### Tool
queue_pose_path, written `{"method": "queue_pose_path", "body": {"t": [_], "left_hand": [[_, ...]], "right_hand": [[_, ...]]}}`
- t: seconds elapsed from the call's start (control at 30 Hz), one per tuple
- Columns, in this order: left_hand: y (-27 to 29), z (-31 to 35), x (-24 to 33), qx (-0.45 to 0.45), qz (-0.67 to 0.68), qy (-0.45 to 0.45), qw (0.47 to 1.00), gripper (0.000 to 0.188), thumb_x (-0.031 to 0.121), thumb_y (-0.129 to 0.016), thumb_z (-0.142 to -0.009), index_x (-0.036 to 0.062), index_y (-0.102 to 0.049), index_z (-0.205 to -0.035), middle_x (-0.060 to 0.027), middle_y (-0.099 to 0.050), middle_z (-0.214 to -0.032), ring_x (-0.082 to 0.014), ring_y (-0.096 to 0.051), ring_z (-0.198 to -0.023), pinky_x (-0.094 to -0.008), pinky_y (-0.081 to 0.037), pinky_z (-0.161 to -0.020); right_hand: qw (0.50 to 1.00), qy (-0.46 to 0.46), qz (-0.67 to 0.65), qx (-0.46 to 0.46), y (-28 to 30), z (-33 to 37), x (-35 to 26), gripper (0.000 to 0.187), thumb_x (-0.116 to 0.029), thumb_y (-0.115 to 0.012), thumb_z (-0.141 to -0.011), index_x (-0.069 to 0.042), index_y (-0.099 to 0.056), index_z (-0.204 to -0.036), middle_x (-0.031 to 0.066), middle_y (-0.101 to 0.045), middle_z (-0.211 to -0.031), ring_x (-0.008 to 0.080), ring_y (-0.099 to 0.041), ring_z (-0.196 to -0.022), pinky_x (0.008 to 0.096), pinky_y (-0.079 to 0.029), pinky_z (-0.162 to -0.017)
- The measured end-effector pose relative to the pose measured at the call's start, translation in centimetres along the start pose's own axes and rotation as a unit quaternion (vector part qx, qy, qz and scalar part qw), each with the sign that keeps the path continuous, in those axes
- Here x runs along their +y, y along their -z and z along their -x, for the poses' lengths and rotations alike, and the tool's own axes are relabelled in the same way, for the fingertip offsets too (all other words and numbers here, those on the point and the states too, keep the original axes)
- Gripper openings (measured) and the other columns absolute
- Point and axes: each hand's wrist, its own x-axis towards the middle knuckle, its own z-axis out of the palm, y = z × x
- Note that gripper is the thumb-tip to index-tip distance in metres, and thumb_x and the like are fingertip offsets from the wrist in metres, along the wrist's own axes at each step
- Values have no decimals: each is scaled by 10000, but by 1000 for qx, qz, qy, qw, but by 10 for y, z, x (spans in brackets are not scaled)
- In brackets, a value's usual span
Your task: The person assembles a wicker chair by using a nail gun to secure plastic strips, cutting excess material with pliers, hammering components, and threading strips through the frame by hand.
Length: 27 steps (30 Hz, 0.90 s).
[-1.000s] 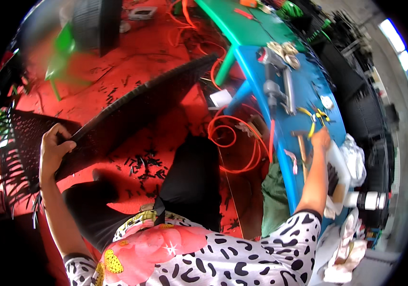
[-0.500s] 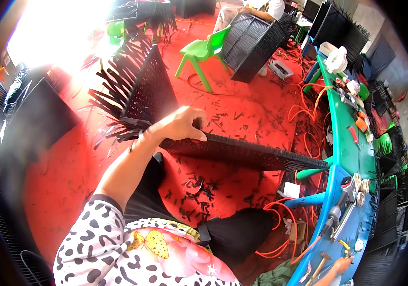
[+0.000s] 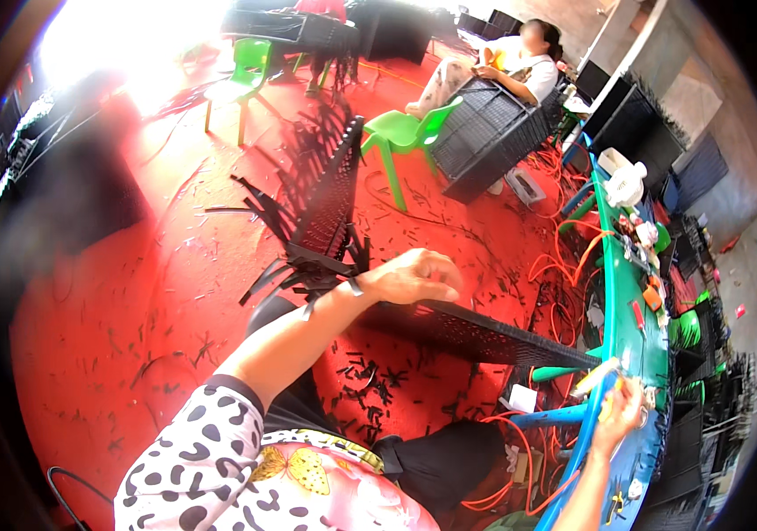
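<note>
Loose strips (image 3: pixel 307 267) fringe the black woven piece (image 3: pixel 476 336) at left, whose long side slants rightward and slightly downward from beneath the left hand (image 3: pixel 415 276), fingers curled, grip uncertain, toward the blue table (image 3: pixel 581 445), where the right hand (image 3: pixel 623 411) clasps a blurred yellow tool (image 3: pixel 594 379).

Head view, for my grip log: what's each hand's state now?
Left hand: curled at the black panel; grip cannot be told.
Right hand: closed on a blurred yellow tool.

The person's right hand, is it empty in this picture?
No, the right hand holds a yellow tool, blurred by motion.
</note>
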Motion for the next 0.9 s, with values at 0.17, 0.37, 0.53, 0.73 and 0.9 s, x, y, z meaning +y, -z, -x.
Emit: {"method": "queue_pose_path", "body": {"t": [0.17,0.37,0.53,0.73,0.9], "left_hand": [[-2,9,-9,18,108,-32,993,277,245,-622,-856,0,-631,-983,-79,-630,-949,-169,-582,-867,-304,-456,-758],[-7,12,-15,-14,282,10,959,294,229,-589,-890,-33,-623,-1019,-64,-621,-919,-132,-566,-885,-282,-458,-753],[-5,13,-2,39,312,-30,949,198,175,-551,-876,0,-638,-840,2,-600,-755,-70,-517,-681,-230,-405,-621],[-12,4,-24,139,351,-40,925,230,148,-527,-854,-48,-647,-870,-56,-639,-745,-88,-561,-703,-247,-442,-648],[-15,5,-18,186,298,-45,935,314,278,-652,-754,-36,-668,-761,-32,-587,-582,-82,-508,-536,-274,-389,-470]], "right_hand": [[974,-9,-170,-149,-157,-11,-75,224,-32,-542,-851,1,-524,-1072,43,-558,-914,87,-538,-673,202,-443,-570],[950,5,-197,-244,-249,-4,-99,186,-24,-533,-857,14,-525,-1038,43,-548,-890,80,-528,-675,202,-440,-586],[952,-6,-192,-238,-272,-4,-80,206,-22,-531,-852,22,-526,-1053,48,-552,-908,85,-526,-692,224,-446,-642],[961,14,-164,-224,-281,-8,-71,221,-68,-537,-866,29,-523,-1065,25,-527,-781,71,-460,-616,208,-398,-544],[965,40,-45,-256,-288,-6,-69,286,-110,-550,-880,73,-514,-1096,117,-573,-1011,207,-546,-911,326,-431,-852]]}}
